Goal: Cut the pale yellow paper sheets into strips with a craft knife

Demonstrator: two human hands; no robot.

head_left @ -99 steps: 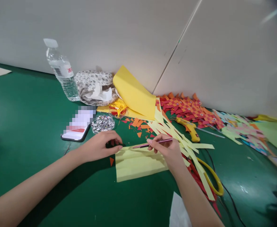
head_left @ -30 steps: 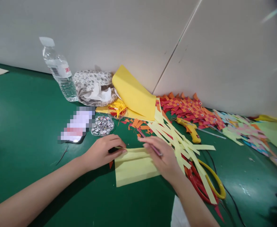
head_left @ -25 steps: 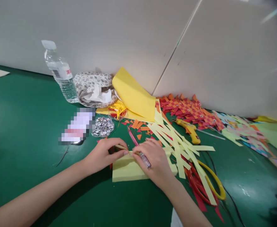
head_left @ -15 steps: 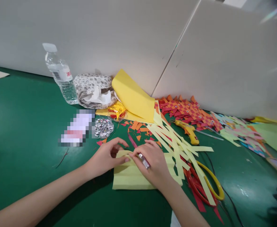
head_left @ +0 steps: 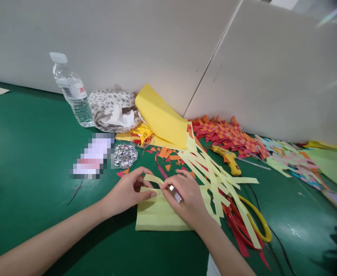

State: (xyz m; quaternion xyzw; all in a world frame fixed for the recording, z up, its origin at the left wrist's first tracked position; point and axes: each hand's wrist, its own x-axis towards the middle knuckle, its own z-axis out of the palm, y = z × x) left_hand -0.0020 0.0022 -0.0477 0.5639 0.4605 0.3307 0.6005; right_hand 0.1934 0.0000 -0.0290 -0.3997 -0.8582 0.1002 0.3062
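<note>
A light-yellow sheet of paper [head_left: 157, 216] with crosswise creases lies on the green table in front of me. At its far edge a narrow paper strip [head_left: 153, 178] curls up, apart from the sheet at the left. My left hand [head_left: 131, 189] pinches the sheet's far left edge, its thumb on top and its fingers curled behind. In my right hand [head_left: 187, 197] is a slim pink tool [head_left: 162, 171] with a silver part, which looks like a utility knife. The right fingertips also pinch the strip; their exact contact is partly hidden.
Cut paper strips [head_left: 211, 172] lie right of the sheet, over red and yellow handles [head_left: 264, 218]. Behind are a yellow glue gun [head_left: 228, 159], woven red-orange paper pieces [head_left: 228, 134], a box of googly eyes [head_left: 125, 155], tassels [head_left: 141, 134] and a water bottle [head_left: 73, 92].
The strip at the sheet's far edge has lifted and come away from the sheet at the left. Both hands have stayed almost in place.
</note>
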